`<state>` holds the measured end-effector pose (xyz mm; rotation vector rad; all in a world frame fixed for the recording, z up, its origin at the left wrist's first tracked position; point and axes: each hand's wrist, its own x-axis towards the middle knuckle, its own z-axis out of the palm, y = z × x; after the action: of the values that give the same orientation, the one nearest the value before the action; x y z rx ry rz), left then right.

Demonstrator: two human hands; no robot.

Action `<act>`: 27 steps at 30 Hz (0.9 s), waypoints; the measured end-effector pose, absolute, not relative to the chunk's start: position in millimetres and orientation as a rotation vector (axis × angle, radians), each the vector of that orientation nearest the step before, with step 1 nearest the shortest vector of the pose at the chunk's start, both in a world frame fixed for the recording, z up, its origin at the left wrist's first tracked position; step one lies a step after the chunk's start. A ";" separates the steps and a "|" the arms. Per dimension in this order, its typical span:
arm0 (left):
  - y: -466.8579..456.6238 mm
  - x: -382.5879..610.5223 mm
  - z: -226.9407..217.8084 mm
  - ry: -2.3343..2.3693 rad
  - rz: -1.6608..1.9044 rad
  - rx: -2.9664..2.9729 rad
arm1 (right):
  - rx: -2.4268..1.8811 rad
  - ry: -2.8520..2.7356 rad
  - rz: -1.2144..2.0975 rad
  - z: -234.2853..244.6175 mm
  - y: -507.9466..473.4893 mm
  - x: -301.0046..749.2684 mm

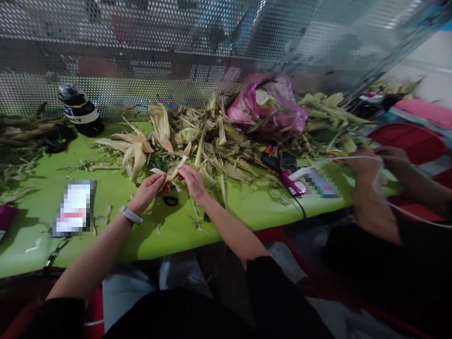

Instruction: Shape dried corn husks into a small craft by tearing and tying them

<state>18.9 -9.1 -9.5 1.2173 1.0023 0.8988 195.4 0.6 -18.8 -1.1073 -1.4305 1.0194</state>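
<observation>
My left hand (150, 189) and my right hand (192, 182) meet over the green table (116, 235), both pinched on a pale strip of corn husk (173, 172) stretched between them. A white watch sits on my left wrist. Just beyond my fingers lies a big heap of corn husks (197, 136). A small black ring (171, 201) lies on the table under my hands.
A phone (74, 207) lies at the left, a black-and-white bottle (82, 113) at the back left. A pink plastic bag (268, 106) of husks sits at the back. Another person's arms (370, 188) hold a white cable at the right, near a pink device (293, 184). Perforated metal screen behind.
</observation>
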 end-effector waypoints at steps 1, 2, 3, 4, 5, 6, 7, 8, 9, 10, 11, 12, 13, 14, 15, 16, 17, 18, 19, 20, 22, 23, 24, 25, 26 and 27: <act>-9.2 19.2 -10.4 0.996 0.892 1.232 | -1.132 -1.373 1.071 -19.8 1.5 195.2; -9.6 19.4 -11.0 0.985 0.889 1.241 | -1.142 -1.346 1.134 -20.9 2.4 194.5; -10.2 19.5 -11.2 0.973 0.890 1.243 | -1.133 -1.353 1.192 -21.9 3.2 193.4; -10.9 19.6 -11.1 0.961 0.888 1.248 | -1.110 -1.378 1.227 -22.7 3.6 192.1; -11.6 19.6 -10.5 0.949 0.878 1.265 | -1.085 -1.402 1.238 -23.2 3.7 190.9; -12.1 19.7 -9.7 0.939 0.858 1.298 | -1.065 -1.419 1.237 -23.5 3.6 189.8; -12.4 19.7 -8.8 0.929 0.831 1.349 | -1.056 -1.421 1.231 -23.7 3.3 189.0; -12.3 19.9 -7.9 0.922 0.799 1.412 | -1.054 -1.414 1.226 -24.0 2.9 188.5; -11.9 20.0 -7.2 0.914 0.772 1.480 | -1.057 -1.408 1.225 -24.5 2.7 188.2; -11.1 20.0 -6.8 0.904 0.757 1.543 | -1.059 -1.412 1.227 -25.3 2.6 188.0; -10.1 19.9 -6.7 0.891 0.759 1.599 | -1.057 -1.430 1.226 -26.3 2.6 187.8; -8.8 19.6 -6.9 0.877 0.762 1.651 | -1.052 -1.453 1.221 -27.6 2.8 187.4; -7.6 18.9 -7.3 0.863 0.762 1.698 | -1.046 -1.469 1.214 -29.0 3.1 186.8; -6.4 17.9 -7.8 0.850 0.756 1.736 | -1.037 -1.471 1.210 -30.5 3.4 186.0; -5.6 16.6 -8.3 0.843 0.740 1.765 | -1.029 -1.455 1.207 -31.8 3.7 185.3; -5.1 15.1 -8.7 0.845 0.715 1.788 | -1.023 -1.425 1.207 -32.9 4.0 184.7; -4.9 13.6 -8.8 0.856 0.689 1.808 | -1.016 -1.393 1.209 -33.5 4.2 184.6; -5.2 12.3 -8.8 0.865 0.664 1.826 | -1.007 -1.368 1.213 -33.4 4.3 185.1; -5.8 11.4 -8.5 0.870 0.646 1.841 | -0.999 -1.362 1.212 -32.5 4.2 186.3; -6.7 10.9 -8.2 0.866 0.630 1.851 | -0.995 -1.371 1.201 -30.8 4.1 188.3; -8.6 11.3 -7.7 0.856 0.604 1.844 | -0.985 -1.413 1.186 -25.7 3.8 193.2; -9.3 12.1 -7.7 0.853 0.596 1.827 | -0.973 -1.439 1.197 -22.9 3.6 195.5; -9.8 13.1 -8.1 0.852 0.597 1.806 | -0.956 -1.468 1.217 -20.4 3.5 197.1; -9.9 14.2 -8.8 0.853 0.604 1.790 | -0.934 -1.501 1.240 -18.8 3.4 197.7; -9.7 15.2 -9.9 0.852 0.613 1.782 | -0.912 -1.533 1.255 -18.1 3.4 197.3; -9.3 16.2 -11.2 0.850 0.630 1.782 | -0.895 -1.559 1.255 -18.5 3.4 196.0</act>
<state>16.2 -9.3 -11.2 1.7824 0.8496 0.6295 196.0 3.4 -18.5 -0.8947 -1.5594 1.2549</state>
